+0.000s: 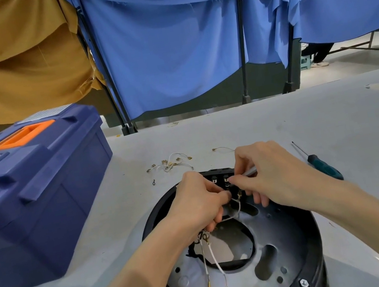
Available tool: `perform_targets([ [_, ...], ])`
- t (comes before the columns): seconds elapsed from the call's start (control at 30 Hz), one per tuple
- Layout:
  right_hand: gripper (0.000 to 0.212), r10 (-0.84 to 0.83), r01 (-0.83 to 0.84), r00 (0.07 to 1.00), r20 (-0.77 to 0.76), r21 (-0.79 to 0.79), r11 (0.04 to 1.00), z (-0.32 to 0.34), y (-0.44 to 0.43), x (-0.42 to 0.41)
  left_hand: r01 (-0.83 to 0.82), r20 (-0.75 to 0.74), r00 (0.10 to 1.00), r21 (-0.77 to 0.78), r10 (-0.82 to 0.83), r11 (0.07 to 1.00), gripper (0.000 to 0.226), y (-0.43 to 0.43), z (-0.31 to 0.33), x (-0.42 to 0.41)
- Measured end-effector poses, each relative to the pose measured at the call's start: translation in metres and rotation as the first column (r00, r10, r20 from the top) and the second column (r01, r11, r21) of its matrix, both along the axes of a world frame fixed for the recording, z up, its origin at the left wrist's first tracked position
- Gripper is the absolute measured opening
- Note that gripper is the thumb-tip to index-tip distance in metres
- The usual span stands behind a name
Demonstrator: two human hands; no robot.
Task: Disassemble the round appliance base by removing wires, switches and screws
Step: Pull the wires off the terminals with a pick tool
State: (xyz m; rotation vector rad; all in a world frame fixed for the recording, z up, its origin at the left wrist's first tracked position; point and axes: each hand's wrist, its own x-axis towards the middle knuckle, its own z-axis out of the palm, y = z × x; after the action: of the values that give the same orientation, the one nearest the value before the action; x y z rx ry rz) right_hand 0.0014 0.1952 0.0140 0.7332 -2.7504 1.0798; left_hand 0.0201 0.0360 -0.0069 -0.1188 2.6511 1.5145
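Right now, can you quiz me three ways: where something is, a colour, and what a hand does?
1. Where is the green-handled screwdriver? A on the table, right of the round base; B inside the base; C on the floor.
2. What colour is the toolbox? A red; B blue; C white.
3. What is the right hand doing? A lying flat; B waving; C pinching a thin silver tool.
Answers: 1 A, it lies beside the base. 2 B, its body is blue. 3 C, it curls round the tool.
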Motion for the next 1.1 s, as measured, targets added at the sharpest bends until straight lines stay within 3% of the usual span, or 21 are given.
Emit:
perform_targets([
  [0.27, 0.04, -0.047, 0.044, 0.998, -0.048, -0.068, 0.997, -0.006, -0.007, -0.006, 0.01, -0.011, 1.0, -0.002, -0.01, 1.0, 0.018, 0.002, 0.001, 0.0],
  [0.63, 0.037, -0.009, 0.011, 1.0, 0.015, -0.193, 0.981, -0.004, -0.006, -0.013, -0.022, 0.004, 1.0, -0.043, 0.022, 0.999, 0.013, 0.003, 0.002, -0.004],
  [1.1, 0.035, 0.055, -0.039, 0.996, 0.065, -0.23, 0.972, -0.003, -0.002, -0.016, -0.002, 0.04, 0.999, -0.046, 0.004, 0.999, 0.017, 0.003, 0.008, -0.002],
])
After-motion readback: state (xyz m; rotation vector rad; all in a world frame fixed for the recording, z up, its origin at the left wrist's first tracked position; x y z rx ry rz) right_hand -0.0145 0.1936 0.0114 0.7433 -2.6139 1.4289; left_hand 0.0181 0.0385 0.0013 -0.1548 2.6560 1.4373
